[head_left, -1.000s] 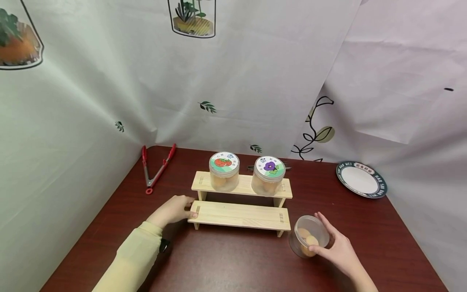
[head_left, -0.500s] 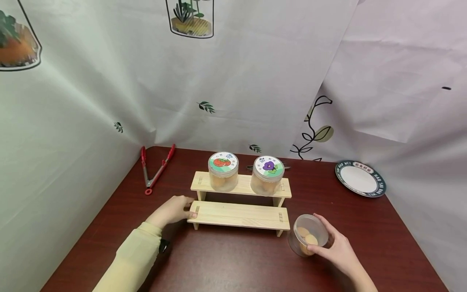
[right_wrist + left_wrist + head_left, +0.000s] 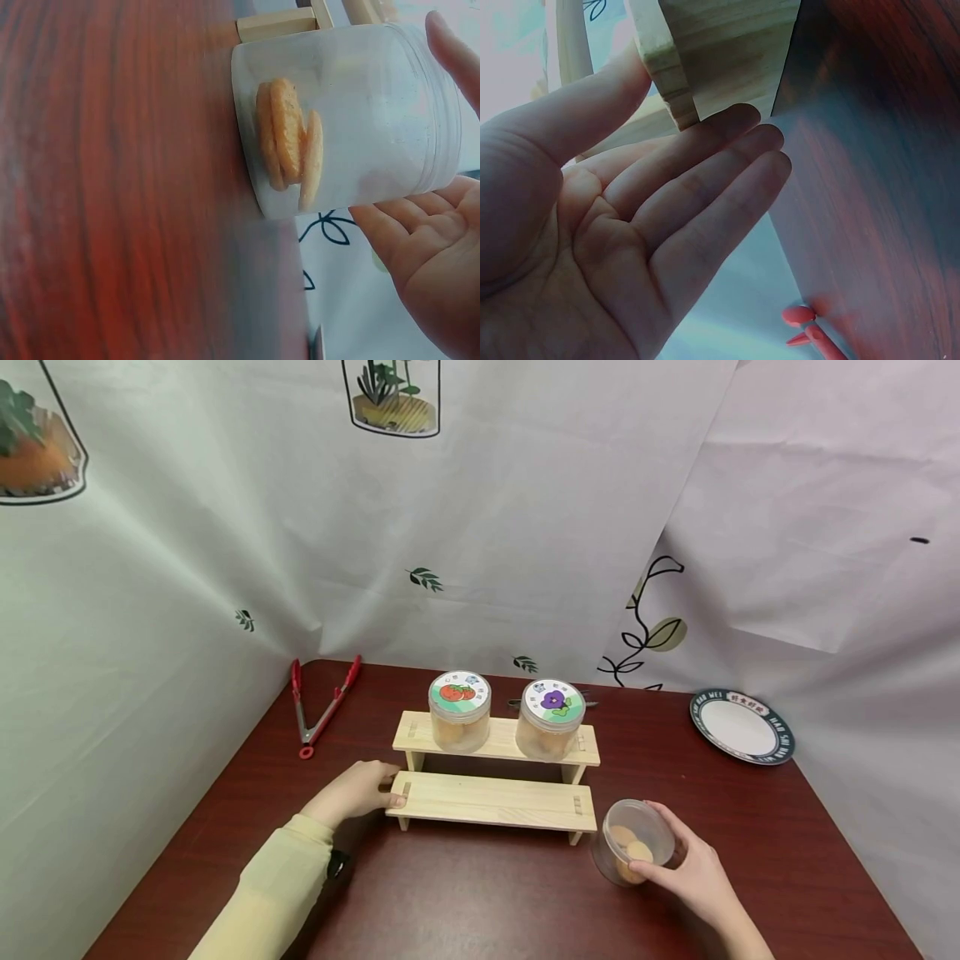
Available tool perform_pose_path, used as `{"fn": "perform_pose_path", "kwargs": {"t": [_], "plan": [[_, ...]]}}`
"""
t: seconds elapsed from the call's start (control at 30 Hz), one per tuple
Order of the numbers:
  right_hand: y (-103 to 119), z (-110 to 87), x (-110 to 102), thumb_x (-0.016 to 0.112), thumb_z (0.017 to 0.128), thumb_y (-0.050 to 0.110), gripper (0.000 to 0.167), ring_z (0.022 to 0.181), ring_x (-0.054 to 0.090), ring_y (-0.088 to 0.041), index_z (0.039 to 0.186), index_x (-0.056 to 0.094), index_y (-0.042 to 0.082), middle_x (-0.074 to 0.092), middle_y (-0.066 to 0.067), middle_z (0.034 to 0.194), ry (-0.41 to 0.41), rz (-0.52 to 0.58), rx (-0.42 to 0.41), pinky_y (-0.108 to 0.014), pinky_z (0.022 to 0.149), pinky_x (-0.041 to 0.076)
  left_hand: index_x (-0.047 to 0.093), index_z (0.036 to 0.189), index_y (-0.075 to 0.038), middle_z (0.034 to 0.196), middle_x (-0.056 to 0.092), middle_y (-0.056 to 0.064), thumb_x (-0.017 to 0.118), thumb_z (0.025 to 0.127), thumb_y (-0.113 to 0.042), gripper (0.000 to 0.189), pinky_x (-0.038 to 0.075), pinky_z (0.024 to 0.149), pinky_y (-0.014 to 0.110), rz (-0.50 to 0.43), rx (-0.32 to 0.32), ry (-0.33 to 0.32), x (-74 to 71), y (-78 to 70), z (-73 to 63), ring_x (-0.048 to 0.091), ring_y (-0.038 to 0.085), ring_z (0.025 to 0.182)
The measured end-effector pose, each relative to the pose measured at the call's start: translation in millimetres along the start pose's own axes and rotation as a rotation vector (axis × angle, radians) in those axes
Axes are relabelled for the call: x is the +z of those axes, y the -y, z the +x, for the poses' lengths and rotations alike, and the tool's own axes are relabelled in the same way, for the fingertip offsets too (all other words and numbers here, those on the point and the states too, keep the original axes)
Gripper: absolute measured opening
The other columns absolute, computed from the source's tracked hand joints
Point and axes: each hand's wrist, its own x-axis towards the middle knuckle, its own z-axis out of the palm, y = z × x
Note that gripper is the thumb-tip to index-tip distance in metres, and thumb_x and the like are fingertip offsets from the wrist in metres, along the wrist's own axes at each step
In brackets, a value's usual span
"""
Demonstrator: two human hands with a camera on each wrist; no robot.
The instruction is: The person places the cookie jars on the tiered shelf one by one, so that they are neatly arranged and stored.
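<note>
My left hand (image 3: 358, 795) holds the left end of the lower tier of a two-tier wooden display stand (image 3: 491, 802), thumb on the board's front corner. In the left wrist view the other fingers (image 3: 697, 180) lie fairly straight against the stand's wooden end (image 3: 727, 52). At the stand's right, my right hand (image 3: 697, 872) grips a clear plastic jar (image 3: 637, 827) near its rim, thumb on one side and fingers on the other. Several round biscuits (image 3: 289, 139) sit at the bottom of this jar, whose base appears to rest on the table. Whether a clear lid covers it, I cannot tell.
On the upper tier stand two lidded jars, one with a tomato label (image 3: 459, 710) and one with a purple flower label (image 3: 551, 718). Red-handled tongs (image 3: 318, 710) lie at the back left. A green-rimmed plate (image 3: 742, 727) is at the back right. White sheeting surrounds the table.
</note>
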Motion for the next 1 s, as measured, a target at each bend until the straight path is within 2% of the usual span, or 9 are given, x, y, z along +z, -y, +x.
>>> {"fn": "perform_pose_path", "kwargs": {"t": [0.37, 0.77, 0.9, 1.0], "plan": [[2, 4.2, -7, 0.086, 0.068, 0.02, 0.08, 0.097, 0.053, 0.005, 0.138, 0.047, 0.014, 0.06, -0.012, 0.119, -0.021, -0.032, -0.029, -0.006, 0.077, 0.042, 0.061, 0.118, 0.008, 0.112, 0.066, 0.022, 0.074, 0.081, -0.026, 0.052, 0.047, 0.091, 0.048, 0.003, -0.004, 0.0, -0.3, 0.4, 0.0, 0.061, 0.034, 0.108], [17, 5.5, -16, 0.087, 0.067, 0.02, 0.082, 0.095, 0.053, 0.007, 0.139, 0.047, 0.015, 0.06, -0.011, 0.122, -0.055, -0.084, -0.029, -0.008, 0.072, 0.043, 0.06, 0.118, 0.01, 0.111, 0.066, 0.022, 0.074, 0.082, -0.025, 0.053, 0.047, 0.091, 0.049, 0.002, 0.009, -0.01, 1.4, 1.0, -2.4, 0.061, 0.035, 0.108], [20, 6.6, -18, 0.086, 0.068, 0.017, 0.081, 0.095, 0.052, 0.007, 0.139, 0.047, 0.018, 0.058, -0.007, 0.122, -0.072, -0.064, -0.047, -0.009, 0.071, 0.044, 0.06, 0.119, 0.01, 0.112, 0.066, 0.023, 0.074, 0.082, -0.025, 0.053, 0.047, 0.091, 0.049, -0.002, 0.005, -0.008, 1.4, 0.6, -2.6, 0.061, 0.035, 0.108], [22, 7.8, -19, 0.086, 0.069, 0.018, 0.08, 0.095, 0.052, 0.007, 0.14, 0.047, 0.02, 0.057, 0.002, 0.121, -0.077, -0.071, -0.056, -0.009, 0.072, 0.044, 0.06, 0.119, 0.009, 0.112, 0.066, 0.023, 0.074, 0.081, -0.025, 0.053, 0.047, 0.092, 0.049, -0.006, 0.006, -0.006, 0.9, 0.4, -2.4, 0.061, 0.035, 0.109]]}}
